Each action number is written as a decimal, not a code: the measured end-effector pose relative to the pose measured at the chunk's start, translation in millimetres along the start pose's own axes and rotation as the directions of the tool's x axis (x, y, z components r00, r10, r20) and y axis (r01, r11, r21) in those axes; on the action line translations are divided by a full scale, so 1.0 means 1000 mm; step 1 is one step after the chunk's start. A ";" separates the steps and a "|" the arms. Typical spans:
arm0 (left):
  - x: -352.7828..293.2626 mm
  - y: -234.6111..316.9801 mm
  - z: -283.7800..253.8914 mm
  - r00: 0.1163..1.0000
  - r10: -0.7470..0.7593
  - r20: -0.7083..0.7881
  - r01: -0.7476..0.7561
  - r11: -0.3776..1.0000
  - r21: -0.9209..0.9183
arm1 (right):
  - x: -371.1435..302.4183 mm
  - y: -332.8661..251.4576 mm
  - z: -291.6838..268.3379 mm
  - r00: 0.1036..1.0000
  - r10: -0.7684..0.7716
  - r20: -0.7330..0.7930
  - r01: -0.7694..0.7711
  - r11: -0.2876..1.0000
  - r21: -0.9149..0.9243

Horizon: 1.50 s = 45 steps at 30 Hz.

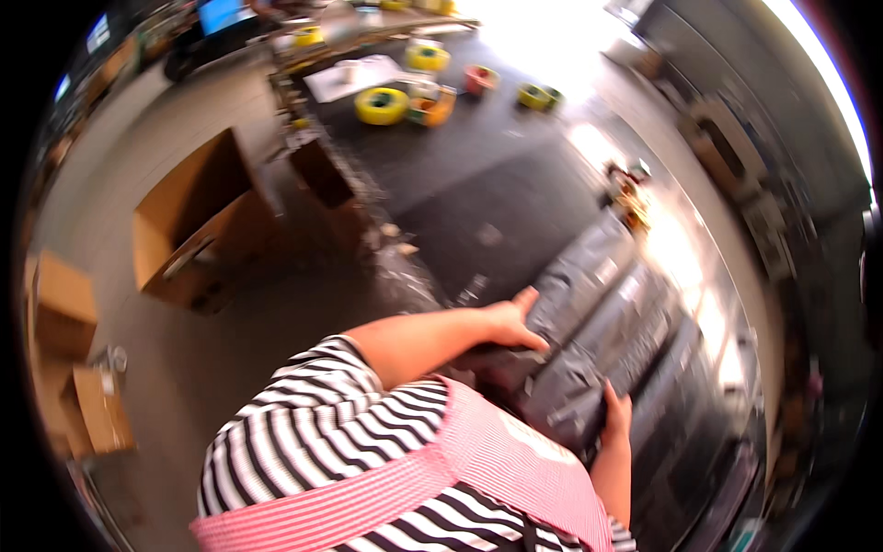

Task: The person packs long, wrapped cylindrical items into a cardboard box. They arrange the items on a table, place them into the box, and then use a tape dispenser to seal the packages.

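Several long packages in shiny black plastic lie side by side on a dark table [497, 207]. My left hand [511, 324] is at the near left end of one black package [581, 274], thumb and fingers spread apart. Close to my body, a crumpled black plastic package [563, 391] sits between my two hands. My right hand [617, 416] is closed against its right side, thumb upward; part of the fingers is hidden behind the plastic. More black packages [667, 368] lie to the right of that hand.
Yellow tape rolls [381, 106], a red roll [479, 80] and white paper [352, 77] lie on the far table. A small gold and red item [631, 200] sits past the packages. Open cardboard boxes [207, 221] stand on the floor at left, others [101, 409] farther left.
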State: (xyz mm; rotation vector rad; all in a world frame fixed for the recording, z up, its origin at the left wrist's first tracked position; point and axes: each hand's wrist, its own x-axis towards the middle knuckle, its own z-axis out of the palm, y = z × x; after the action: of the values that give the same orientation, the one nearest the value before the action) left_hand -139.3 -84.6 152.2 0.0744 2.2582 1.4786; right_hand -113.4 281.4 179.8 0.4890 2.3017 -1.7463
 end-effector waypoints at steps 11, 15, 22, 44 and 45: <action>0.005 0.035 -0.002 0.988 -0.056 -0.143 0.034 0.987 -0.156 | 0.045 0.016 0.020 0.989 0.027 -0.146 -0.042 0.994 -0.100; 0.004 0.024 0.004 0.985 -0.056 -0.165 0.015 0.971 -0.239 | 0.043 -0.014 0.000 0.995 0.086 0.050 -0.067 0.947 -0.314; -0.002 0.042 0.007 0.977 -0.125 -0.171 0.105 0.987 -0.120 | 0.045 -0.036 -0.113 0.912 -0.124 -0.392 -0.167 0.759 -0.629; -0.009 0.036 0.007 0.954 -0.118 -0.275 0.148 0.985 0.093 | 0.091 0.046 -0.102 0.999 -0.011 0.040 0.004 0.982 0.190; -0.016 0.034 0.007 0.944 -0.125 -0.306 0.161 0.982 0.095 | 0.085 0.034 -0.096 0.997 -0.003 0.081 -0.014 0.980 0.200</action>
State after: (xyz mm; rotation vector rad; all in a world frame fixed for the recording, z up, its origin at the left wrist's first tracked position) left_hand -128.9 -68.8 185.4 -0.2918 2.5279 1.3526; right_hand -175.3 393.1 145.1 0.4485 2.0792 -1.9683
